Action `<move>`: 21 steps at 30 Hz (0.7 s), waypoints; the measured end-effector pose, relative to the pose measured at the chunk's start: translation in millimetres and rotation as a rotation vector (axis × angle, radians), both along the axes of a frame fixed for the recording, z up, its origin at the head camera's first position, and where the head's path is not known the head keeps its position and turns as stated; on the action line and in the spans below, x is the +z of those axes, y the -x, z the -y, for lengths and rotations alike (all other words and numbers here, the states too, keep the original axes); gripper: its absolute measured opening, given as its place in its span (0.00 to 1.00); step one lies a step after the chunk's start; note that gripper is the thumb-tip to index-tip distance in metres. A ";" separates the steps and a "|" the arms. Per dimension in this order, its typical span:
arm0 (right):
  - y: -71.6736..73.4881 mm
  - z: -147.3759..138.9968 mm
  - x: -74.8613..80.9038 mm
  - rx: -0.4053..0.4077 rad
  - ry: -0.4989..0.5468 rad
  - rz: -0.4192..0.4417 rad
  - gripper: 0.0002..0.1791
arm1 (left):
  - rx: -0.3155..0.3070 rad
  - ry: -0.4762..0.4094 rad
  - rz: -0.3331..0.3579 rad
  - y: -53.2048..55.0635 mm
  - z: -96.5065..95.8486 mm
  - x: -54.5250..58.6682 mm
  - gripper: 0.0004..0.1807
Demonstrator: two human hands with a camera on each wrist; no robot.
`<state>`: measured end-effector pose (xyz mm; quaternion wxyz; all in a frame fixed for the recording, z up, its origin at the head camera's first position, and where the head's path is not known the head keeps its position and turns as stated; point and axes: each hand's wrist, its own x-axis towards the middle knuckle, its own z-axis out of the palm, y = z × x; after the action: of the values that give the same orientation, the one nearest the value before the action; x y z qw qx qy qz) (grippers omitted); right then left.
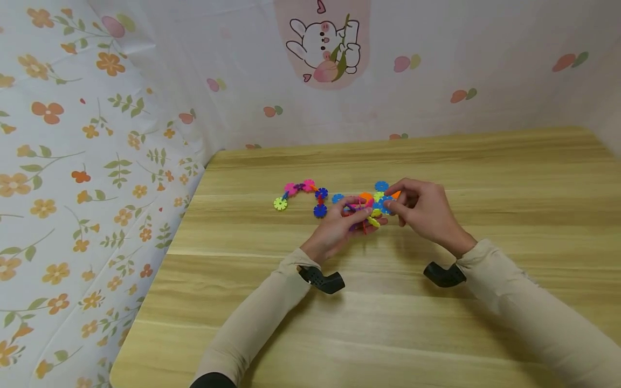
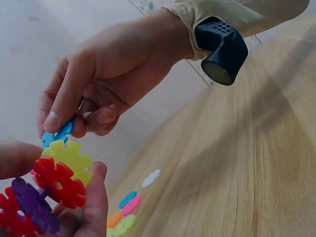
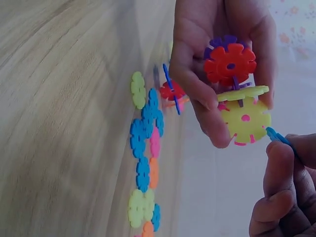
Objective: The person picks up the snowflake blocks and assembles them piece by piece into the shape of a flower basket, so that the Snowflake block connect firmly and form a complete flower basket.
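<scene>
My left hand [image 1: 332,231] grips a cluster of slotted plastic flower discs joined at angles. In the right wrist view it shows a red disc [image 3: 229,64], a purple one behind it and a yellow disc [image 3: 245,126] at the lower end. Between thumb and fingertips my right hand [image 1: 429,213] pinches a blue disc [image 3: 279,136], whose rim meets the edge of that yellow disc. From the left wrist side, the blue disc [image 2: 57,136] appears just above the yellow one, and a purple disc [image 2: 34,205] sits between two red ones.
A joined chain of discs, with a dark blue disc [image 1: 320,210] at one end, lies left of the hands on the wooden table [image 1: 368,323]. Loose discs, among them a blue disc [image 3: 138,138], lie flat beyond the hands. Printed cloth [image 1: 233,48] hangs behind the table.
</scene>
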<state>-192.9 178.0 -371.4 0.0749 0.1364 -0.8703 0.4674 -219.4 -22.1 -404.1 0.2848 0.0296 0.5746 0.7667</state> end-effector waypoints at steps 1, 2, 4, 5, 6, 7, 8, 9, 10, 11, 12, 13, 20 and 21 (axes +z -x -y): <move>-0.5 0.6 -0.2 -0.003 0.005 -0.003 0.09 | 0.004 0.006 -0.003 -0.5 -0.4 0.4 0.18; -0.8 1.4 -0.5 -0.004 0.010 -0.009 0.09 | 0.007 0.009 -0.003 -1.0 -0.9 0.8 0.18; -1.7 2.3 -1.5 -0.006 0.016 -0.027 0.08 | 0.013 0.016 -0.008 -2.0 -2.2 1.5 0.20; -2.3 2.8 -1.9 -0.008 0.019 -0.038 0.08 | 0.015 0.018 -0.010 -2.4 -2.9 1.8 0.21; -2.6 3.3 -2.3 -0.012 0.020 -0.046 0.08 | 0.018 0.022 -0.013 -2.8 -3.4 1.9 0.22; -3.2 3.8 -2.9 -0.016 0.020 -0.055 0.08 | 0.022 0.025 -0.016 -3.2 -3.9 1.5 0.23; -3.6 4.2 -3.5 -0.019 0.020 -0.062 0.07 | 0.024 0.026 -0.018 -3.8 -4.2 1.3 0.24; -4.0 4.6 -4.1 -0.022 0.022 -0.065 0.07 | 0.024 0.027 -0.021 -4.2 -4.4 1.1 0.25; -4.3 5.3 -4.5 -0.021 0.026 -0.065 0.06 | 0.024 0.024 -0.021 -4.6 -4.6 0.8 0.25; -4.6 6.3 -4.6 -0.020 0.028 -0.066 0.05 | 0.022 0.027 -0.026 -4.9 -4.5 0.4 0.25; -4.7 7.4 -4.8 -0.017 0.031 -0.068 0.05 | 0.020 0.024 -0.029 -5.4 -4.6 0.2 0.25; -4.8 8.3 -5.1 -0.013 0.033 -0.073 0.05 | 0.019 0.019 -0.030 -5.7 -4.8 0.1 0.25; -5.8 16.8 -9.7 -0.034 0.107 -0.113 0.03 | 0.053 -0.021 -0.026 -8.8 -7.7 3.0 0.23; -6.2 18.1 -10.8 -0.036 0.121 -0.119 0.03 | 0.062 -0.021 -0.024 -9.4 -8.2 3.4 0.22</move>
<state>-186.8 160.0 -382.1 0.1429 0.1433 -0.8369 0.5086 -210.0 -13.9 -400.8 0.2536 0.0239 0.5704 0.7809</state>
